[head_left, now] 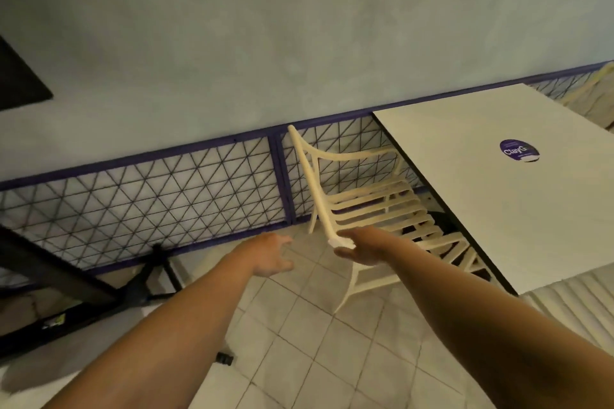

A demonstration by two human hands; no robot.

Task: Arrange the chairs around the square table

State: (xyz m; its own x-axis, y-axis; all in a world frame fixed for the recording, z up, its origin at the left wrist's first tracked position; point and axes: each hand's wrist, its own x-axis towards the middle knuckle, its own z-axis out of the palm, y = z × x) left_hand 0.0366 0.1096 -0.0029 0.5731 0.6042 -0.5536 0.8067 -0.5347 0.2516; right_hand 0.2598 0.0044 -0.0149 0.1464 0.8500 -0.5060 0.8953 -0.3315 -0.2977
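Observation:
A cream slatted plastic chair [375, 206] stands at the left side of the white square table [491, 216], its seat partly tucked under the tabletop. My right hand [360, 247] grips the near end of the chair's top back rail. To the left of the chair my left hand [270, 254] hovers with its fingers apart and nothing in it. A second cream chair [584, 90] shows at the table's far right corner, mostly cut off. The slatted edge of another chair [571, 302] lies at the table's near side.
A purple-framed wire-mesh railing [149, 189] runs along the wall behind the chair. A dark table with a black pedestal base [149, 279] stands at the left. The floor [315, 342] is pale tile. A round purple sticker [519, 151] sits on the tabletop.

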